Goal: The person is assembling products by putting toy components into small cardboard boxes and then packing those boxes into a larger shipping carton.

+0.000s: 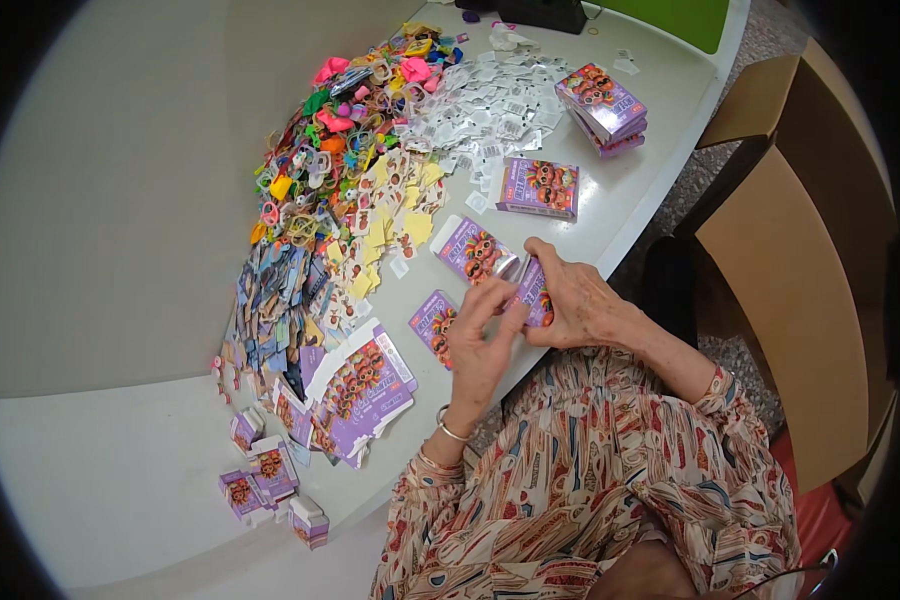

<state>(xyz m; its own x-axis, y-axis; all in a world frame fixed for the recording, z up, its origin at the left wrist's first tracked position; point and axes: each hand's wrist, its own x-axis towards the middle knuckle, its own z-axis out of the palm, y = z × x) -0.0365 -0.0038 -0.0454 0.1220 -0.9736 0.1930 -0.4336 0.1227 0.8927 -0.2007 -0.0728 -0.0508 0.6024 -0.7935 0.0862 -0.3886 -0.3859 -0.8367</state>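
Observation:
My right hand (592, 305) grips a small purple box (538, 290), thumb along its far edge and fingers round its side. At the box's near-left side, my left hand (482, 345) has its thumb and fingertips closed on the edge; exactly what they pinch is hard to see. Just beyond lies another purple box (473, 250) printed with round, colourful-haired figures, its end close to my fingers. A further purple box (434, 325) rests flat beside my left hand, partly covered by it.
Purple boxes stand in a stack (602, 100), with a single box (540, 188) nearer. Small trinkets (335, 140), clear packets (490, 105), yellow papers (380, 235) and blue cards (270, 300) form heaps. Flattened cartons (365, 390) lie left; a large cardboard box (790, 290) stands right.

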